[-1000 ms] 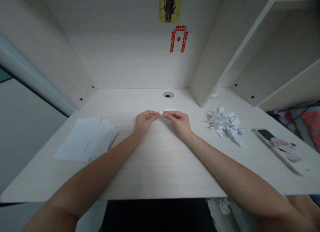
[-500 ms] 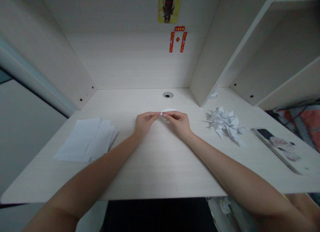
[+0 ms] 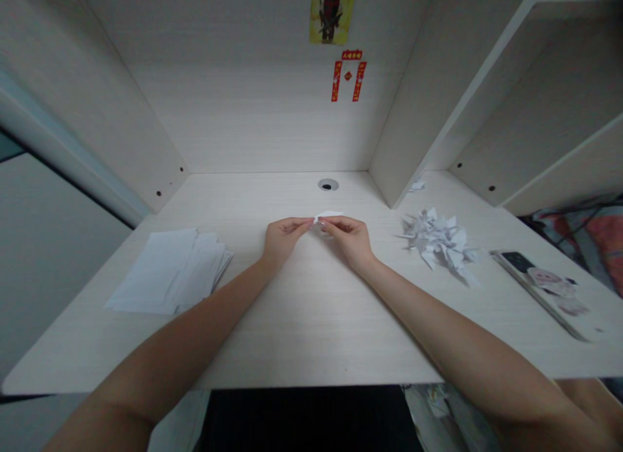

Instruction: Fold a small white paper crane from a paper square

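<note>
Both hands meet over the middle of the desk, pinching a small folded piece of white paper. My left hand grips its left end between thumb and forefinger. My right hand is closed on the same paper from the other side, fingertips almost touching those of the left. Most of the paper is hidden behind the right fingers, so its folded shape cannot be made out. To the left lies a loose stack of white paper sheets. A heap of pointed folded paper pieces sits right of my right hand.
A phone in a decorated case lies at the right of the white desk. Behind the heap stands an upright divider panel. A round cable hole is near the back wall. Patterned cloth is at far right.
Hardly anything differs: the whole view has shifted very slightly, and both hands keep their pinch on the folded paper in the same place.
</note>
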`<state>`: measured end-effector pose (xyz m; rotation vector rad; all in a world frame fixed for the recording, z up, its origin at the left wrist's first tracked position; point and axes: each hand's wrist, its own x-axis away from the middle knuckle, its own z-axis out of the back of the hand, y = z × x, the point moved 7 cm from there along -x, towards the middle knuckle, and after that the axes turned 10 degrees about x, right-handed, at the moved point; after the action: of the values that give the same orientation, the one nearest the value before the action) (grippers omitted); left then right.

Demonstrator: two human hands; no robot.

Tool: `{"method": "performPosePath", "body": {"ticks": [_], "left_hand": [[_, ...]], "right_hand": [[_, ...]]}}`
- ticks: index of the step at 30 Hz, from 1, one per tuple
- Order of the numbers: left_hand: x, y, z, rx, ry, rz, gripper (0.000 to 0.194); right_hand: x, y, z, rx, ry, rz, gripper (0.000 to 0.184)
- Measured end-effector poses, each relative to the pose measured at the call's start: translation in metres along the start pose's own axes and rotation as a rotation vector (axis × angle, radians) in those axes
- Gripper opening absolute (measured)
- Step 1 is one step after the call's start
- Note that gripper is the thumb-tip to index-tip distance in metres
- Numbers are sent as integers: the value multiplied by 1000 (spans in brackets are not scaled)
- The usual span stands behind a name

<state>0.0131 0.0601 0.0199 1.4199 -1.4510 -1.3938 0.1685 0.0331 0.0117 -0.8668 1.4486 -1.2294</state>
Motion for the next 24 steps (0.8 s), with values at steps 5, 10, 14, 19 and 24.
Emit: {"method": "performPosePath", "body": {"ticks": [5,10,14,19,24], "left_hand": [[1,1,2,-6,47,10,23],[2,3,5,-20,94,6,22],[4,4,4,-30,108,10,26],[5,5,4,-38,115,-8,27],[5,4,5,-31,116,0,33]], "right_hand": [[-2,3,3,-8,17,-20,20],[-3,3,3,-29,30,-18,18],[-2,1,4,-43,52,-12,18],[-2,1,3,-31,52,9,18],[-2,0,3,-48,47,20,18]]}}
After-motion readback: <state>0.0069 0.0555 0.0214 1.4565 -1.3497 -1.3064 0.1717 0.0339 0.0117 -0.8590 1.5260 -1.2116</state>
